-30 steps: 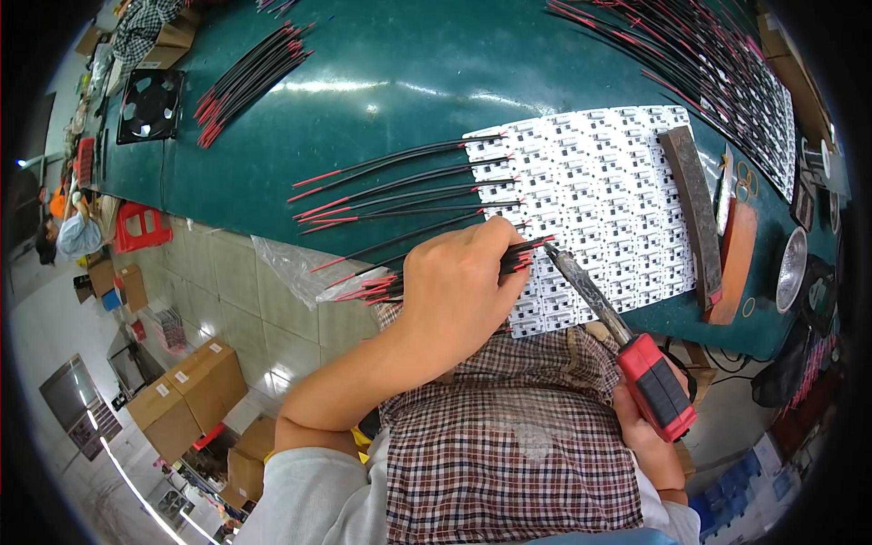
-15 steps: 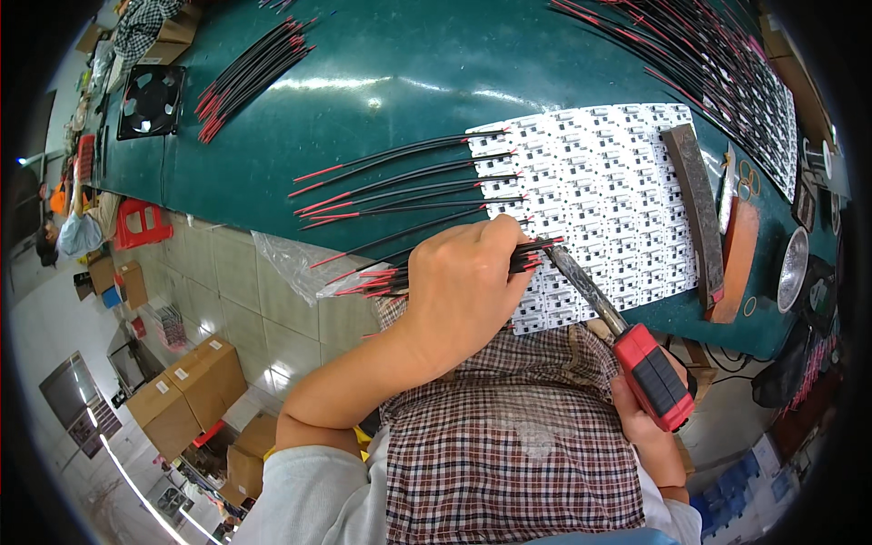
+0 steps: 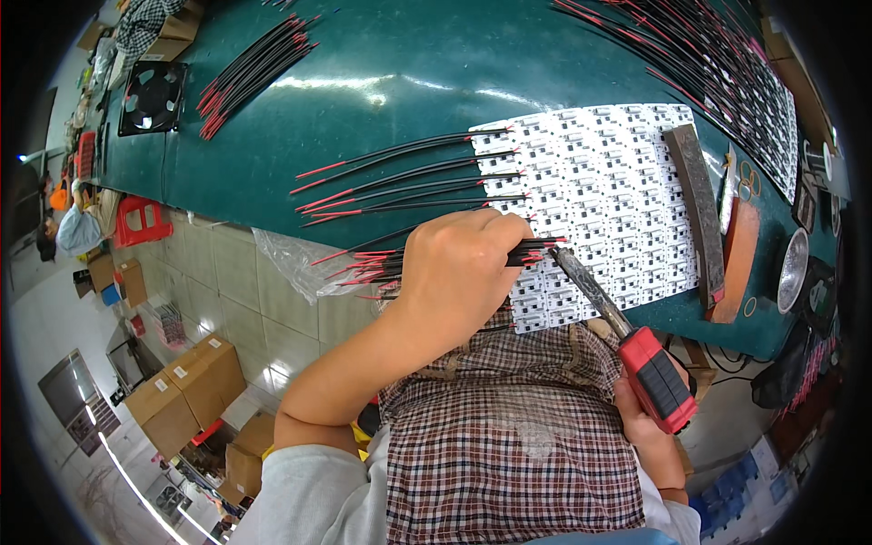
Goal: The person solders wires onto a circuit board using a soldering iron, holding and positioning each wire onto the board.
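Note:
My left hand (image 3: 463,268) is closed around a bundle of thin black wires (image 3: 377,264) with red ends. One wire sticks out past my fingertips over a white panel of small circuit boards (image 3: 599,209). My right hand (image 3: 639,418) grips a soldering iron (image 3: 656,380) by its red and black handle. The iron's tip is close beside that wire's end, near the panel's left part; whether they touch I cannot tell. Several black wires (image 3: 400,189) lie with one end on the panel's left edge and their red ends out over the green table.
A dark bar (image 3: 695,213) rests on the panel's right side, next to a reddish-brown block (image 3: 734,263), tweezers (image 3: 728,191) and a metal bowl (image 3: 792,271). More wires (image 3: 259,73) lie at the far left, near a black fan (image 3: 153,98). Another wired panel (image 3: 763,118) is far right.
My left hand has shifted slightly, and the bundle's loose ends have swung up a little. The soldering iron has moved very slightly right and down.

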The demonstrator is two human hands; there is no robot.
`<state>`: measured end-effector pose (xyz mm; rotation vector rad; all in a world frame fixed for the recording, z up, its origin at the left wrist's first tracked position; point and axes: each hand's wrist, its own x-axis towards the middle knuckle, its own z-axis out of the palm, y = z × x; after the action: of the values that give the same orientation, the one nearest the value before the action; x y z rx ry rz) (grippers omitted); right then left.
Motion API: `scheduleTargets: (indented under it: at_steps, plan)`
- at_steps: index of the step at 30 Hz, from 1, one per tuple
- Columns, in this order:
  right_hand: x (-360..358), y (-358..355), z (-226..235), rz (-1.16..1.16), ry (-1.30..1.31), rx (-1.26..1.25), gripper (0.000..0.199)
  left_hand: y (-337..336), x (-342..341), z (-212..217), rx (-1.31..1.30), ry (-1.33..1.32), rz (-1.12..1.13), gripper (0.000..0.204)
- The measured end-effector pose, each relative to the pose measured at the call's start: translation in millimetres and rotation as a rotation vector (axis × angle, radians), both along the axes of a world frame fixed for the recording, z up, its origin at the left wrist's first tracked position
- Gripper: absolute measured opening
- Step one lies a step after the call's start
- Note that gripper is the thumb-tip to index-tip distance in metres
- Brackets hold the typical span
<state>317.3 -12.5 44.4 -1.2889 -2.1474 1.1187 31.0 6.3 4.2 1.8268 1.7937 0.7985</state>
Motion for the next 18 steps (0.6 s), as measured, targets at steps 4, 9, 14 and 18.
scheduleTargets:
  at_steps: [4,9,14,18]
  plan:
    - [-2,-4,-3,-0.038,0.035,-0.019,0.020,-2,3,4,0.013,0.010,-0.003,0.016]
    - [-1,-1,1,-0.006,0.000,-0.014,0.020,-4,5,4,-0.003,0.089,-0.021,0.022]
    - [14,-17,-7,-0.133,0.019,-0.141,0.024,-4,6,4,0.025,0.117,-0.021,0.024]
    - [23,-21,-11,-0.122,0.027,-0.214,0.026,-3,5,1,0.022,0.095,-0.024,0.020]
